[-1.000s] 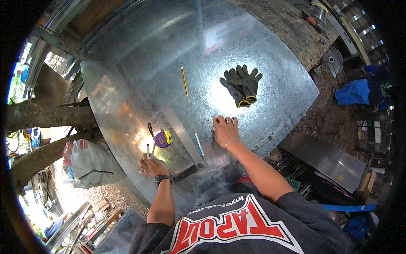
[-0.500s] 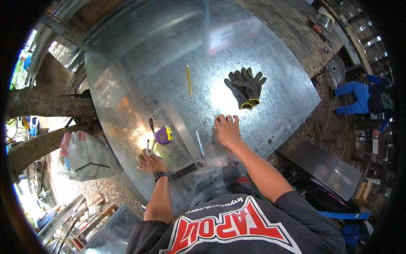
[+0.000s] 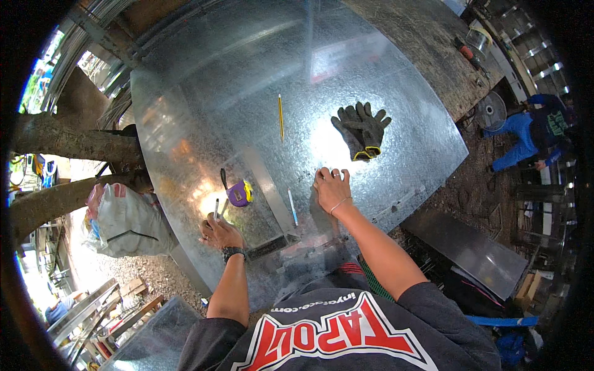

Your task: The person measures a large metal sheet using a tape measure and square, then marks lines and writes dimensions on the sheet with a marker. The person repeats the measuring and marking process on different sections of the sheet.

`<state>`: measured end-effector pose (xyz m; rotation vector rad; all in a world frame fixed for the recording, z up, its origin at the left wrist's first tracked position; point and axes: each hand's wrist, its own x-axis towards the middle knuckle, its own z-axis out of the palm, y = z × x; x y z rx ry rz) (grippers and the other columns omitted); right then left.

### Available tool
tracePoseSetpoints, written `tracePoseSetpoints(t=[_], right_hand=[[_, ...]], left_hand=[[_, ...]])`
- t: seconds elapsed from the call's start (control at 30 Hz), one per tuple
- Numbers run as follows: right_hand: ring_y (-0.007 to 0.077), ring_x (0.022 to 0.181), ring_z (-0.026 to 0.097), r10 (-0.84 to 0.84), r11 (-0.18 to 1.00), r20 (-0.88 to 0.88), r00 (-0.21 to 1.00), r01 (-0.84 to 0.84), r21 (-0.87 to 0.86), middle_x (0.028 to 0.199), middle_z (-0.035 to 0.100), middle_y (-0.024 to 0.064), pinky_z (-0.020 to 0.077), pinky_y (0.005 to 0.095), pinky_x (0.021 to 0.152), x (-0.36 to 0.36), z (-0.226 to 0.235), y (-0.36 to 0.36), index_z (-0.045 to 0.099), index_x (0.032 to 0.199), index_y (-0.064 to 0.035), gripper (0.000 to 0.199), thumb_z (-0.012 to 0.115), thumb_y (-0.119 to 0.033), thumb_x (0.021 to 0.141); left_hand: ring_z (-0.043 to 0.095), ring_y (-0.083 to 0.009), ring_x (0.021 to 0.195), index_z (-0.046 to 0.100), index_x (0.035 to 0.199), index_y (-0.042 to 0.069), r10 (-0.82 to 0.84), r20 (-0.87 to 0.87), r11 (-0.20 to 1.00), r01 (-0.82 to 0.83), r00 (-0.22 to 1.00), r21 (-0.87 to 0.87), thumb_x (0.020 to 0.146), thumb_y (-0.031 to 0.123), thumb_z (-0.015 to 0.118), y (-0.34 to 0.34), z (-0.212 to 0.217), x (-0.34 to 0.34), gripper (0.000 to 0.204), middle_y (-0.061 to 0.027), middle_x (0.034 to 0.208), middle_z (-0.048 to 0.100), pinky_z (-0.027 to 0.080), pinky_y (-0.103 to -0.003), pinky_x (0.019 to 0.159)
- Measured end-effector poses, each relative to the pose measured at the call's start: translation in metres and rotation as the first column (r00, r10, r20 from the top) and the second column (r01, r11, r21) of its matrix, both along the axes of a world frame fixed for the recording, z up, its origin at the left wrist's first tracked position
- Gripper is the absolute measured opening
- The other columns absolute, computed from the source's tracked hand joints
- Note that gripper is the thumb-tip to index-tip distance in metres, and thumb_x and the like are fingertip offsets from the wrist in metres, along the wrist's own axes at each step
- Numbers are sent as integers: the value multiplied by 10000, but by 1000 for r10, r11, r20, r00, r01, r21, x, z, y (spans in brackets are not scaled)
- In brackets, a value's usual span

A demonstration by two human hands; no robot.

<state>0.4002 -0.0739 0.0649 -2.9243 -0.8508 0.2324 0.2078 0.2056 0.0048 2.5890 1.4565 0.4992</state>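
My left hand (image 3: 221,234) rests low over the metal sheet (image 3: 383,68), its fingers closed round a slim pale pen (image 3: 216,208) that points up and away. Just beyond that hand lies a purple and yellow tape measure (image 3: 239,195) with a black strap. My right hand (image 3: 332,189) holds nothing; its bent fingers are apart, their tips on the sheet. Dark work gloves (image 3: 361,131) with yellow cuffs lie beyond it. Between my hands are a blue and white pen (image 3: 292,206) and a flat metal strip (image 3: 269,188). Farther off lies a yellow pencil (image 3: 281,117).
A brown board (image 3: 427,49) adjoins the sheet at the far right, with a red-handled tool (image 3: 467,52) on it. A stuffed white sack (image 3: 133,222) stands by the left edge near tree trunks (image 3: 80,142). At the right is another person (image 3: 523,136) in blue trousers.
My view has shifted slightly. Both hands stay in nearly the same places on the sheet. The person at the right has changed stance.
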Motion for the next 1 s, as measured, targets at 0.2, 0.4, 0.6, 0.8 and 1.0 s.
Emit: tracePoseSetpoints(t=[0.2, 0.4, 0.6, 0.8, 1.0], right_hand=[[287, 1138, 536, -40, 999, -15, 999, 40, 27, 1204, 550, 68, 296, 537, 1044, 11, 1, 8, 616, 1242, -54, 329, 554, -243, 979], [304, 1142, 532, -10, 1000, -15, 1000, 10, -14, 1214, 552, 64, 301, 542, 1043, -1, -1, 0, 598, 1268, -78, 341, 544, -250, 979], [313, 1132, 532, -38, 999, -29, 999, 39, 17, 1221, 552, 62, 301, 540, 1036, 11, -1, 7, 603, 1266, -90, 348, 546, -270, 975], [310, 1136, 535, -13, 1000, -24, 1000, 13, -15, 1234, 553, 67, 308, 544, 1028, -5, -2, 1, 608, 1259, -83, 348, 543, -277, 977], [309, 1146, 531, -57, 998, -29, 998, 57, -4, 1242, 551, 74, 314, 541, 1025, 4, 0, 9, 586, 1295, -80, 378, 546, -278, 975]], left_hand=[[407, -319, 1325, 452, 1339, 199, -21, -76, 998, 17, 997, -64, 990, 151, 522, 8, -5, -1, 359, -117, 1353, 441, 171, -673, 1141], [416, -316, 1309, 452, 1328, 212, -27, -71, 998, 24, 997, -49, 983, 146, 533, 4, 1, 0, 360, -102, 1342, 424, 158, -675, 1145], [409, -321, 1312, 454, 1322, 218, -27, -40, 997, 24, 999, -71, 973, 135, 537, 7, -3, 0, 368, -105, 1340, 423, 148, -677, 1148], [403, -321, 1320, 453, 1326, 221, -24, -54, 998, 20, 998, -68, 970, 129, 531, 7, -5, -2, 375, -112, 1339, 427, 152, -675, 1148], [400, -329, 1322, 454, 1325, 217, -15, -83, 996, 8, 996, -83, 975, 144, 535, 6, -1, 1, 367, -124, 1347, 424, 146, -665, 1157]])
